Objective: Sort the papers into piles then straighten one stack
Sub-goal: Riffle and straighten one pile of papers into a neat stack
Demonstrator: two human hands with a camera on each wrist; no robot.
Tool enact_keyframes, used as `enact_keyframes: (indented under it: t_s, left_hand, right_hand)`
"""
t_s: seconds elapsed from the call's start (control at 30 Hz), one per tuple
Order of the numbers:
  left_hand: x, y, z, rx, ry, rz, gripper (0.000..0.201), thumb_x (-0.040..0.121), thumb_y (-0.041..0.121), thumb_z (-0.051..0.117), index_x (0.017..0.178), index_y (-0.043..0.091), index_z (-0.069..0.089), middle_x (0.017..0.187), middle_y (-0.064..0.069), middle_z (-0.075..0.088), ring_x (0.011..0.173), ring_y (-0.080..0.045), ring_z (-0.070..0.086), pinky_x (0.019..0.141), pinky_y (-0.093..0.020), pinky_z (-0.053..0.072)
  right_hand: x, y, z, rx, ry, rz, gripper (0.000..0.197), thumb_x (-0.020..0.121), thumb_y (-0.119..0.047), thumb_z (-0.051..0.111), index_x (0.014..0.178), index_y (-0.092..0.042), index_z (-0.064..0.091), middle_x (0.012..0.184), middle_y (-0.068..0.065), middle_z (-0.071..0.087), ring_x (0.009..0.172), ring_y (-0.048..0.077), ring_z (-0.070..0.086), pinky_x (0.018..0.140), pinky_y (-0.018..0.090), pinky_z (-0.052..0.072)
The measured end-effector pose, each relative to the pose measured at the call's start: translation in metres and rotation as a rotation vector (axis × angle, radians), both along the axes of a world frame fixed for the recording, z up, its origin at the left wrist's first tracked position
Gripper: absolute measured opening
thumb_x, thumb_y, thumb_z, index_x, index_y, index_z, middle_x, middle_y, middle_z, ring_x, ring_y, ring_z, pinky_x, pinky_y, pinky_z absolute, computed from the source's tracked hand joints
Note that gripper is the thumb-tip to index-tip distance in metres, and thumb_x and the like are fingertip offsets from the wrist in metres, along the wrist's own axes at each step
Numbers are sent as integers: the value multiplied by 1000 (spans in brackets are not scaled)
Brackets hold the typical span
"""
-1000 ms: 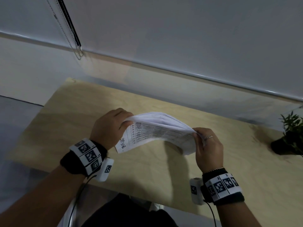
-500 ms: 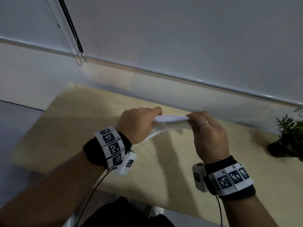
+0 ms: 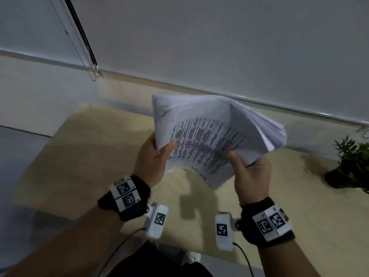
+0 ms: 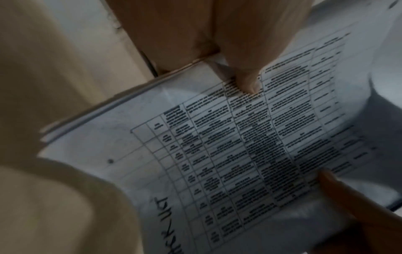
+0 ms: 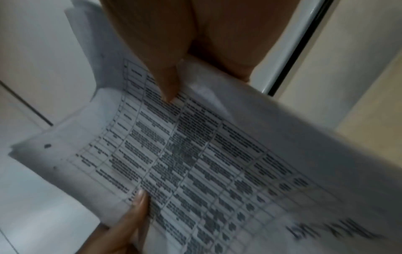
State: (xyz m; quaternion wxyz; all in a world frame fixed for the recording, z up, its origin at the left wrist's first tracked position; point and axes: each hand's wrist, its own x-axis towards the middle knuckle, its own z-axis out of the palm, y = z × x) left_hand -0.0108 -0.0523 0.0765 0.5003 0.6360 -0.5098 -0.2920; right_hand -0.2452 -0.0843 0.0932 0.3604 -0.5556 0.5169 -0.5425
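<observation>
A thick stack of printed papers point(image 3: 207, 134) is held up in the air above the light wooden table point(image 3: 83, 156), its top sheet showing a table of text. My left hand point(image 3: 157, 154) grips the stack's left edge, thumb on the printed face. My right hand point(image 3: 247, 172) grips the lower right edge, thumb on top, fingers beneath. The sheets bow and fan out at the far right. The left wrist view shows the papers point(image 4: 228, 154) with my left thumb pressing on them. The right wrist view shows the papers point(image 5: 195, 163) under my right thumb.
A small potted plant point(image 3: 351, 166) stands at the right end of the table. A window blind with a bead cord point(image 3: 79, 47) fills the wall behind. Bare tabletop lies below and left of the hands.
The stack was edge-on between both hands half a second ago; now it is tilted up with the printed face toward me, raised higher, and the sheets fan at the right.
</observation>
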Motion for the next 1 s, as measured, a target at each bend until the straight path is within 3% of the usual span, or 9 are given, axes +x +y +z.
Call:
enact_keyframes:
  t_s: [0.1,0.23,0.37,0.47,0.6,0.73,0.8,0.9,1.0]
  left_hand:
    - [-3,8,-25,140,94,-75,36,90,29,62,124,16,62,111,9,71,102,2,65,90,-36,55]
    - [-1,2,-33,127,125,-127,52,89,34,64,135,16,51,128,4,65,121,-10,60,104,-44,47]
    - [3,-9,-15,32,170,-99,65,82,39,72,135,12,45,126,-2,65,117,-16,63,99,-49,50]
    - [-2,-11,13,-179,189,-47,59,83,34,65,129,6,40,116,5,63,104,-8,64,90,-34,52]
    - [-13,-17,45,-435,140,47,44,92,30,49,132,16,38,119,4,51,97,-15,53,87,-35,48]
    - [-19,-26,54,-498,75,136,32,96,22,37,122,9,50,86,7,50,71,0,44,70,-14,39]
    - [-17,-27,55,-488,97,157,26,97,19,40,108,10,61,86,-4,60,75,-8,52,71,-18,42]
    - [-14,-28,54,-466,82,187,19,94,4,50,99,12,66,86,1,65,76,-21,59,69,-27,43]
    - [-11,-29,56,-461,56,181,21,94,3,49,101,14,66,91,7,66,81,-13,62,74,-22,46]
  right_hand:
    - [8,14,-17,24,153,7,30,78,-4,78,107,-4,69,96,-6,73,86,-15,63,71,8,50]
    - [12,12,-10,-16,26,10,52,73,-5,83,119,3,60,112,8,68,99,-6,63,82,10,49]
    - [13,3,17,-177,-14,-56,32,80,-5,76,104,-17,59,94,-21,66,88,-8,62,79,11,48]
    - [15,-2,26,-208,13,-65,16,90,-11,63,93,-26,59,84,-29,66,77,-10,60,72,8,45]
    - [20,-3,34,-258,-89,-38,11,90,-17,58,100,-23,58,89,-27,65,78,-10,58,74,8,44]
    - [25,-3,41,-295,-127,-45,23,91,-24,55,107,-10,60,89,-23,65,82,-5,59,76,13,45]
    - [25,-3,42,-295,-117,-65,26,89,-28,55,102,-7,64,86,-23,67,79,-5,60,74,13,45]
    - [21,-3,41,-267,-109,-124,14,87,-13,60,99,-9,68,83,-22,70,76,-5,62,72,13,46]
    - [22,-2,42,-259,-104,-161,18,88,-13,59,102,-8,68,88,-14,71,80,4,64,74,21,49]
